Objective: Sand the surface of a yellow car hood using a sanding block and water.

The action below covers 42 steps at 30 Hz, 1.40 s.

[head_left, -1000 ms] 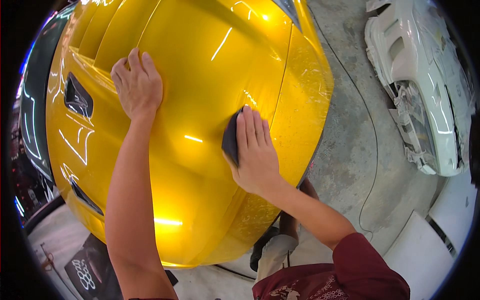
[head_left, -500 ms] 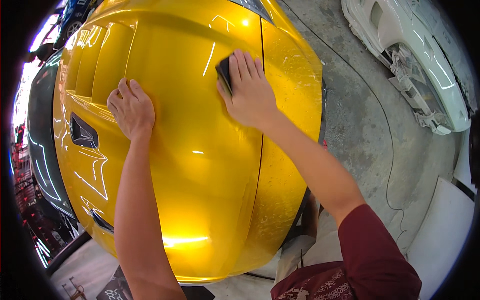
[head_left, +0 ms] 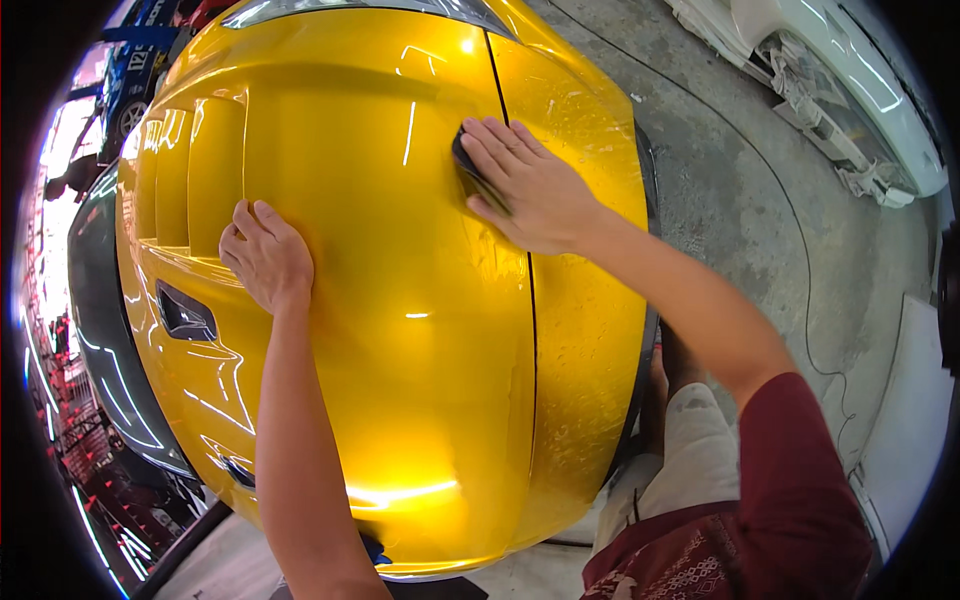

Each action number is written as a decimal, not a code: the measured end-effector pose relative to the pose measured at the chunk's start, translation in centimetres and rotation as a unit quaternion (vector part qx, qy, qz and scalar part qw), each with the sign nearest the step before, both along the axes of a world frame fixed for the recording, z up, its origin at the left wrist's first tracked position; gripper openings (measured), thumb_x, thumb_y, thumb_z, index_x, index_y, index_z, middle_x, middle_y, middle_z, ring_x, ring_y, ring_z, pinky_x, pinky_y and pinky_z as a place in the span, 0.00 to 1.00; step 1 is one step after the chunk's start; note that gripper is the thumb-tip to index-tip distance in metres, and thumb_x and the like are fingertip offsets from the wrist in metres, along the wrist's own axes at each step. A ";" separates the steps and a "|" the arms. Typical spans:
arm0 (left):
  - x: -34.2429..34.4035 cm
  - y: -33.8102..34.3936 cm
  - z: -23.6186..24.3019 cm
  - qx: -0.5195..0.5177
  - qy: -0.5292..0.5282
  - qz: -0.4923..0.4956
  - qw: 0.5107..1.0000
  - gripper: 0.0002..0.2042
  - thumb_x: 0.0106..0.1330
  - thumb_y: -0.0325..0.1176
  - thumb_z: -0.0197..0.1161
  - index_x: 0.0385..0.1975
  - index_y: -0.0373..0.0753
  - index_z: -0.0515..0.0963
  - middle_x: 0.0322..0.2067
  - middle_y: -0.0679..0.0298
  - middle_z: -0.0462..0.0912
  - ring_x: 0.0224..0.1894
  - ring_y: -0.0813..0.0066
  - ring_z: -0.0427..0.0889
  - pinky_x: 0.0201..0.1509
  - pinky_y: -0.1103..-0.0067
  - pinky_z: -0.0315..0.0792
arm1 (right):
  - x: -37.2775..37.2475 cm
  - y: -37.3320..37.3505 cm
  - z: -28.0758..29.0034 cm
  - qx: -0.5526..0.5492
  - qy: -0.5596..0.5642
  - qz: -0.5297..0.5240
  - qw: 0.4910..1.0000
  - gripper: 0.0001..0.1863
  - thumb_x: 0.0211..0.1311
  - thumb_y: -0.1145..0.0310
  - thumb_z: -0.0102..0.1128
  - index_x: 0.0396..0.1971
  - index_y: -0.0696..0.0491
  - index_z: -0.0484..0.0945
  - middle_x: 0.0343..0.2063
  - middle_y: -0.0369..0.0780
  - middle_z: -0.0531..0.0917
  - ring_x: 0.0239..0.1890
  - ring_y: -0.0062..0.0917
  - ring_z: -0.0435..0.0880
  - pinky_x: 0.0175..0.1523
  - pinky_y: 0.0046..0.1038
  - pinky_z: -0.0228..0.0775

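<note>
Nearest to us we note a dark red sleeve (head_left: 800, 490) with a patterned hem and a pale trouser leg (head_left: 690, 470), both of soft cloth, at the lower right. From there two bare forearms reach up over a car body panel (head_left: 400, 380), which fills most of the view: a broad, domed, glossy yellow surface with a mirror-like finish that shows bright streaks of reflected light. A thin dark seam (head_left: 530, 330) runs from top to bottom through the panel's right part, and the strip to the right of that seam looks faintly speckled. We record raised ribs (head_left: 175, 170) pressed into the upper left of the panel and a small dark recess (head_left: 185, 315) below them. The left hand (head_left: 268, 255) lies flat and palm down on the yellow surface beside the ribs, fingers together and extended, holding nothing. The right hand (head_left: 525, 185) is further up, just at the seam, fingers spread slightly and pressed flat on a small dark pad (head_left: 466, 165), which is pinned between the palm and the panel; only its dark edge shows past the fingertips. Beyond the panel lies a rough grey concrete floor (head_left: 740, 200), and at the far upper right a white car body part (head_left: 850, 90) with a smooth shell and a ragged underside.
</note>
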<state>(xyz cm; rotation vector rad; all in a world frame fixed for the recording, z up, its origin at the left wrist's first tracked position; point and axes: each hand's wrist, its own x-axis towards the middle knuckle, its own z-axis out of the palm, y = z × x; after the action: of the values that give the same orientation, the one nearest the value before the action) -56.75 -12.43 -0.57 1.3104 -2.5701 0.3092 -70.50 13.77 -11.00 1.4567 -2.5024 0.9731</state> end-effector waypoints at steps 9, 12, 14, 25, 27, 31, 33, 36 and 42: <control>-0.1 0.2 -0.1 0.011 -0.004 0.007 1.000 0.25 0.76 0.51 0.35 0.63 0.42 0.64 0.62 0.49 0.61 0.66 0.53 0.58 0.70 0.64 0.55 | -5.3 1.3 -1.7 0.057 0.079 0.141 0.985 0.37 0.74 0.45 0.36 0.69 0.61 0.56 0.71 0.45 0.58 0.75 0.34 0.52 0.78 0.36 0.39; -0.7 0.5 0.1 0.009 -0.012 0.003 1.000 0.25 0.76 0.51 0.35 0.63 0.42 0.64 0.62 0.48 0.61 0.66 0.53 0.58 0.70 0.64 0.55 | -6.9 1.7 -1.9 0.066 0.114 0.156 0.979 0.36 0.74 0.46 0.36 0.69 0.60 0.57 0.72 0.44 0.57 0.75 0.33 0.53 0.78 0.36 0.40; -1.0 0.7 0.1 0.016 -0.002 0.005 1.000 0.25 0.76 0.51 0.36 0.64 0.42 0.64 0.62 0.48 0.61 0.66 0.53 0.58 0.70 0.64 0.56 | -8.0 0.3 -1.1 0.050 0.126 0.154 0.979 0.36 0.74 0.47 0.38 0.68 0.62 0.57 0.71 0.46 0.59 0.74 0.36 0.54 0.78 0.37 0.41; -1.4 1.0 -0.1 0.018 -0.002 -0.001 1.000 0.25 0.76 0.51 0.36 0.64 0.43 0.64 0.62 0.48 0.61 0.66 0.52 0.58 0.69 0.64 0.56 | -1.1 1.7 -0.1 -0.001 -0.005 0.045 0.999 0.37 0.68 0.50 0.50 0.65 0.66 0.61 0.67 0.52 0.63 0.70 0.44 0.61 0.74 0.42 0.48; -1.6 1.2 0.0 0.022 0.004 0.006 1.000 0.25 0.76 0.51 0.36 0.64 0.43 0.64 0.62 0.49 0.61 0.66 0.53 0.57 0.69 0.64 0.56 | -1.0 0.5 -0.2 -0.019 -0.017 -0.040 0.999 0.36 0.69 0.49 0.48 0.63 0.67 0.62 0.67 0.52 0.64 0.70 0.44 0.61 0.74 0.42 0.49; 0.0 0.1 0.0 0.013 -0.003 0.014 1.000 0.25 0.76 0.51 0.36 0.64 0.43 0.64 0.62 0.48 0.61 0.66 0.53 0.57 0.69 0.64 0.56 | 11.6 5.5 1.8 0.035 -0.213 0.010 0.976 0.42 0.66 0.52 0.53 0.68 0.67 0.51 0.70 0.57 0.55 0.72 0.53 0.53 0.74 0.49 0.44; 0.4 -0.4 0.2 0.000 0.000 0.006 1.000 0.25 0.76 0.53 0.37 0.64 0.46 0.64 0.62 0.48 0.62 0.66 0.52 0.58 0.69 0.63 0.54 | 13.2 6.3 2.6 0.030 -0.220 0.019 0.975 0.41 0.66 0.53 0.52 0.68 0.67 0.52 0.70 0.57 0.55 0.72 0.54 0.54 0.74 0.50 0.45; -1.2 0.9 -0.2 0.017 -0.006 0.002 1.000 0.25 0.76 0.51 0.37 0.64 0.44 0.64 0.62 0.48 0.61 0.66 0.52 0.57 0.70 0.64 0.55 | 6.2 2.8 1.8 0.010 -0.166 -0.074 0.983 0.38 0.69 0.53 0.48 0.67 0.68 0.54 0.69 0.57 0.56 0.71 0.53 0.55 0.74 0.49 0.45; 0.8 -0.8 -0.2 -0.002 -0.007 0.017 1.000 0.25 0.76 0.53 0.37 0.64 0.46 0.64 0.62 0.49 0.62 0.66 0.52 0.58 0.69 0.63 0.55 | 13.2 4.0 2.7 0.033 -0.198 -0.076 0.977 0.39 0.69 0.53 0.48 0.66 0.70 0.54 0.69 0.57 0.55 0.72 0.52 0.55 0.74 0.49 0.44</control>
<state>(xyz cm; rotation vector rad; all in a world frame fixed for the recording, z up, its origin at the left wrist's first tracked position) -55.93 -13.24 -0.81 1.3573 -2.5592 0.3299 -57.33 17.80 -8.27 1.1563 -2.8928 1.2686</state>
